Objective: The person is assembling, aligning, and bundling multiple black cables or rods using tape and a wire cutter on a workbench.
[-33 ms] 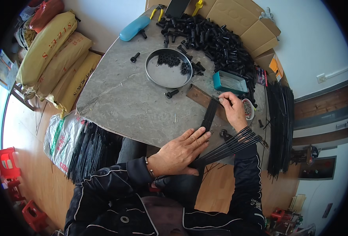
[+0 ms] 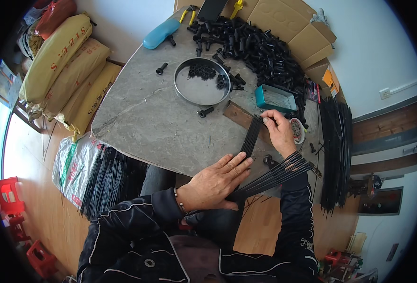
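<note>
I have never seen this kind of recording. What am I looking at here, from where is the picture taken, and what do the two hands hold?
There is no machine here: a person works with two bare hands. The picture comes from a wide fisheye camera worn on the head and looking down, so straight edges bend near the rim.

The forearms in black sleeves enter from below. The left hand lies flat on the near part of a flat row of thin black rods at the edge of the grey table. The right hand pinches the far end of that row with its fingers. More black rods fan out under the right forearm.

On the table are also a round metal pan with small black parts, a large heap of black plastic pieces, a teal box and a blue case. Yellow sacks lie to the left.
</note>
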Motion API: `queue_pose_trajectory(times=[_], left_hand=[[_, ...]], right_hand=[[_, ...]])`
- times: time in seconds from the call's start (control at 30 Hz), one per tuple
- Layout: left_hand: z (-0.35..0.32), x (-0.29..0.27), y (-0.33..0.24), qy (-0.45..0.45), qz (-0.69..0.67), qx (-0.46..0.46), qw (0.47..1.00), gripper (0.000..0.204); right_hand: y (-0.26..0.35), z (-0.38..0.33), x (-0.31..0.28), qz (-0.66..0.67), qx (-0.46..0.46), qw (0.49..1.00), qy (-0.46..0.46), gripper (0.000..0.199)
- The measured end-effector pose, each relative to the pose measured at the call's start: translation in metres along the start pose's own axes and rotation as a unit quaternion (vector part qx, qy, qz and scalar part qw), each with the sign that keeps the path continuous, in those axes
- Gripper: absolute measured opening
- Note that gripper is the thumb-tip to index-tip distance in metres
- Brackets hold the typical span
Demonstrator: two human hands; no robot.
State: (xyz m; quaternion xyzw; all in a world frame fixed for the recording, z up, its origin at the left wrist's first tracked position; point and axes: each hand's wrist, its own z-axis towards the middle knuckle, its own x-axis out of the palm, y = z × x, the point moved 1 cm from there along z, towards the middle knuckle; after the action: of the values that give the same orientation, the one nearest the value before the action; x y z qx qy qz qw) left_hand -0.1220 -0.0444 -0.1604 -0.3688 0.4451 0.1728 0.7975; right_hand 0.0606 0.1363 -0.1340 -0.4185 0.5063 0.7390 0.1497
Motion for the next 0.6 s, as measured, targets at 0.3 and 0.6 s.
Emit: queue_pose_trajectory(times=[0.3, 0.6], left_hand=[[0.001, 0.002, 0.000, -0.010, -0.010, -0.001, 1.000, 0.087], [0.000, 0.000, -0.001, -0.028, -0.005, 0.015, 0.999, 0.088]], right_hand=[[0.003, 0.007, 0.002, -0.006, -0.086, 0.991, -0.103, 0.030], [0.045, -0.061, 0.025, -0.308, -0.300, 0.903, -0.008, 0.026]])
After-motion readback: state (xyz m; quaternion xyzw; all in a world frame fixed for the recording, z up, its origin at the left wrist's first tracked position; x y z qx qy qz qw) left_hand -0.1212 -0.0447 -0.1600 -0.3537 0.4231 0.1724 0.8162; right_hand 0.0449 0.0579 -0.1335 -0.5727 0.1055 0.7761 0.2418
